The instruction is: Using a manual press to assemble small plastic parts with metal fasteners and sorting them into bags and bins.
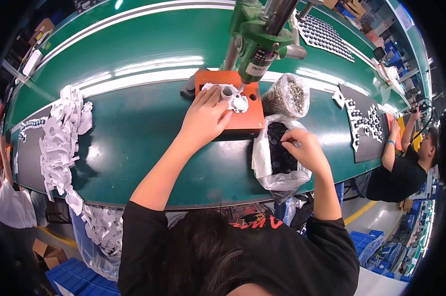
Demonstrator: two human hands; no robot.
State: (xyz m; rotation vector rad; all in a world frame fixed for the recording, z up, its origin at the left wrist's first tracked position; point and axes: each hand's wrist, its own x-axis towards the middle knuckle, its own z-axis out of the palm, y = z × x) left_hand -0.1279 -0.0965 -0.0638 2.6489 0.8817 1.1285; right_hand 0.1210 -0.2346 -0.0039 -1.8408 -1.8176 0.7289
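A white moulded housing (239,102) with round openings lies on an orange fixture block (232,74) beneath a green press (256,47). My left hand (205,116) rests over the housing's left side, fingers on top and thumb at its near edge, gripping it against the block. To the right, my right hand (304,148) hovers over an open clear plastic bag (263,165) of small black parts (281,158). Its fingers are pinched together; something small and pale shows by them, too small to name.
A second clear bag (289,93) full of small metal pieces stands behind the black parts. White housings (62,143) are heaped at the left. On the right, a dark board (363,123) carries assembled parts, and a co-worker (405,170) sits beyond. A tray of dark-topped parts (324,34) lies farther back.
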